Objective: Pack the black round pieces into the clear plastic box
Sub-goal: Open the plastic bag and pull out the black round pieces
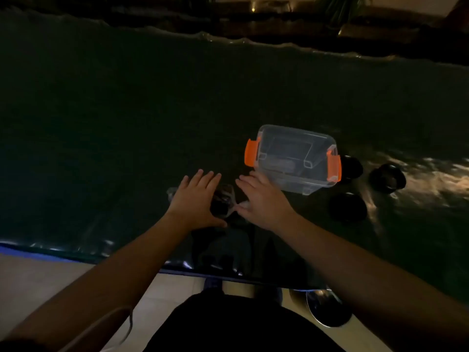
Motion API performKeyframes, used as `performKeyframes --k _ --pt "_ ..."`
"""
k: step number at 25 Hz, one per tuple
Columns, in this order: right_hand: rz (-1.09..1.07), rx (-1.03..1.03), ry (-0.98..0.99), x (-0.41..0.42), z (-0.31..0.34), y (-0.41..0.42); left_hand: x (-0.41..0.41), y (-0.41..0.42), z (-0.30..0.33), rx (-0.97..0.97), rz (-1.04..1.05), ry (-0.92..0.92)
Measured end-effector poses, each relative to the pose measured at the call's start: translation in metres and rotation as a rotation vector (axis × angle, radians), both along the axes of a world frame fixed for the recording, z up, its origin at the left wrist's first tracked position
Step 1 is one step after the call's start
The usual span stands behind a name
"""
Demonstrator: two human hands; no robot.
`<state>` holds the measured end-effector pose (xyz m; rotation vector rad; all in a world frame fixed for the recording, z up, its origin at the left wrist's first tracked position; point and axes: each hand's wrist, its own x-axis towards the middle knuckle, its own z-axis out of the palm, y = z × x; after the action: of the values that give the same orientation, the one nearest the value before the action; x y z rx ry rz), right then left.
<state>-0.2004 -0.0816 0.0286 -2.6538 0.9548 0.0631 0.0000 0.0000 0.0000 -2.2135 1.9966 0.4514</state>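
A clear plastic box with orange latches stands on the dark table, right of centre. Three black round pieces lie to its right: one right beside the box, one further right, one nearer me. My left hand lies flat with straight fingers over a clear plastic item that has something dark in it. My right hand is spread flat just right of that item, its fingertips near the box's near-left corner. The light is dim, so what lies under my hands is unclear.
The table carries a dark glossy cover, and its near edge runs across the lower frame. A round metal-rimmed object sits on the light floor below the edge at the right. Light glares off the cover at far right.
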Motion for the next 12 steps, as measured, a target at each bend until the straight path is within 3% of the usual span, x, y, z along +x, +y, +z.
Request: performKeyframes --k 2,9,12 --pt "0.047 0.003 0.011 0.003 -0.009 0.005 -0.002 -0.002 -0.004 0.025 -0.054 -0.030" --pt "-0.171 0.317 0.165 0.003 -0.039 0.007 -0.002 -0.005 -0.011 0.012 -0.102 -0.104" --pt "-0.207 0.412 0.118 0.002 -0.040 0.006 -0.001 -0.005 -0.011 -0.025 -0.107 -0.080"
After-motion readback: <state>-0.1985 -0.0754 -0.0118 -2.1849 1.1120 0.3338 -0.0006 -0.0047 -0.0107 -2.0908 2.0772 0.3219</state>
